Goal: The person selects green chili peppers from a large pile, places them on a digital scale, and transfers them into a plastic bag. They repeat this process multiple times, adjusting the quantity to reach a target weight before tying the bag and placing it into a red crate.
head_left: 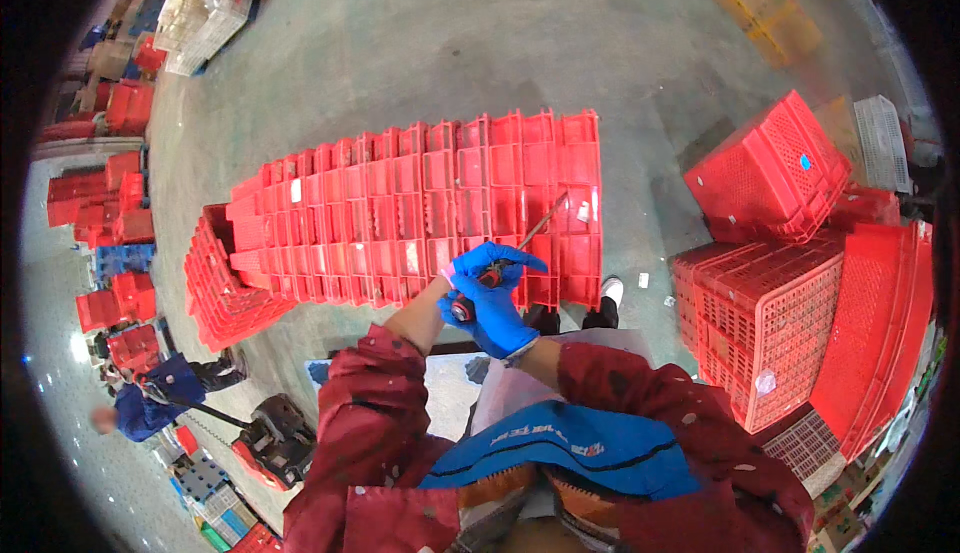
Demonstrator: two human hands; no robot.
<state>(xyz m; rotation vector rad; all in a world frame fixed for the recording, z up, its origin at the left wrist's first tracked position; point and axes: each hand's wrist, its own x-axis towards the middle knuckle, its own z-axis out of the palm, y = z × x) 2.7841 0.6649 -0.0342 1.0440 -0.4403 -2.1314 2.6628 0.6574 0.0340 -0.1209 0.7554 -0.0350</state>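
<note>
Both hands, in blue gloves, meet in front of the person's chest, just over the near edge of a long row of red crates stacked on their sides on the concrete floor. The left hand is closed round the handle of a screwdriver, and the right hand is wrapped round the butt of the same handle from below, so the two hands touch each other and are clamped on the one tool. The dark shaft slants up and to the right, its tip lying over the crates near the row's right end; whether it touches the plastic, I cannot tell. The handle shows red and black between the gloved fingers.

The sleeves are dark red and spattered, with a blue apron across the front. Two dark shoes with a white toe stand by the row's near right corner.

To the right, well apart from the hands, more red mesh crates are piled, one tilted crate above them. A yellow crate lies far off near the floor's far right. At the left, another person in blue stands beside a pallet truck, with further red stacks along that edge.
</note>
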